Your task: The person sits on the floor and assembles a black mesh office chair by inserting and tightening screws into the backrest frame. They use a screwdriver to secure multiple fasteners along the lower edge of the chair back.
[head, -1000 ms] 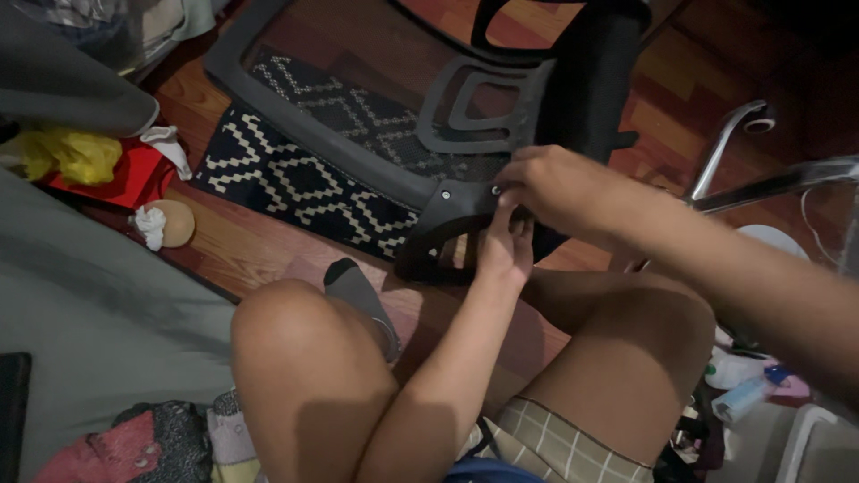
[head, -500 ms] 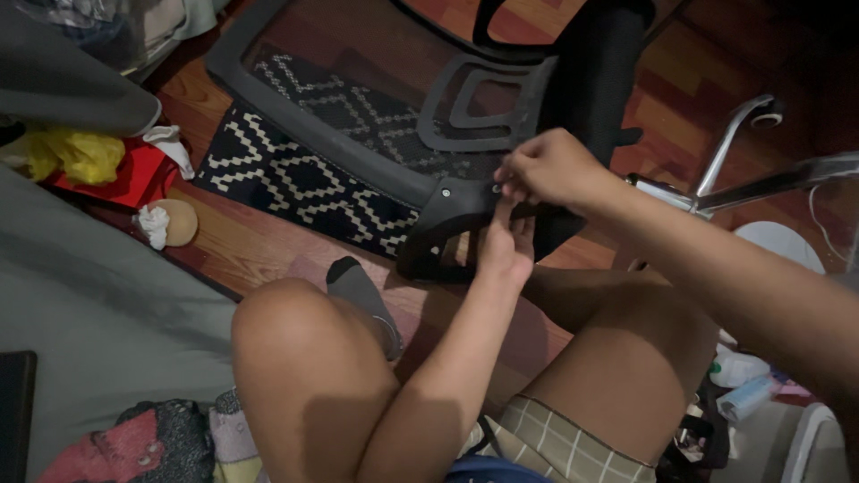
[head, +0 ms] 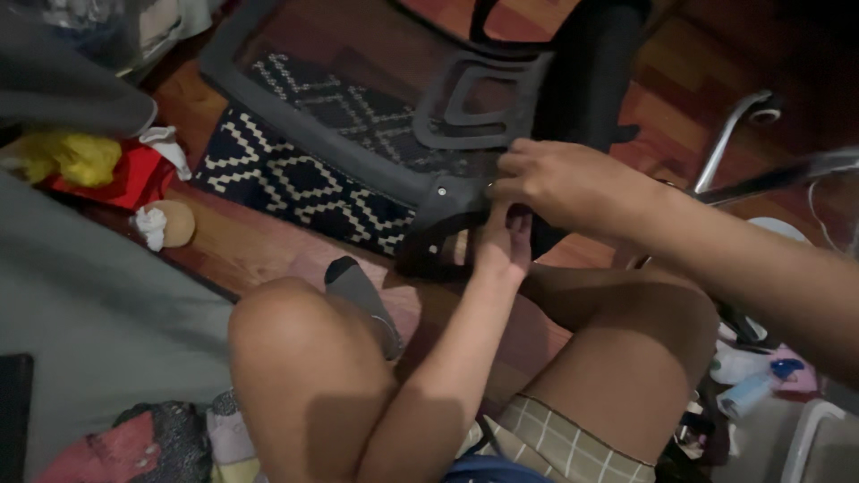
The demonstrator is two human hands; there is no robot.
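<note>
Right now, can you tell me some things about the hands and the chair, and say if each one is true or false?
1. Both hands are at the black chair back's lower bracket. True: the left hand reaches up from below and the right hand comes in from the right.
2. The chair back stands upright. False: it lies tilted over the patterned rug.
3. The rug is plain red. False: it is dark with a light zigzag pattern.
4. A grey sock shows on a foot beside the raised knee. True.
5. A yellow cloth lies at the left. True.
</note>
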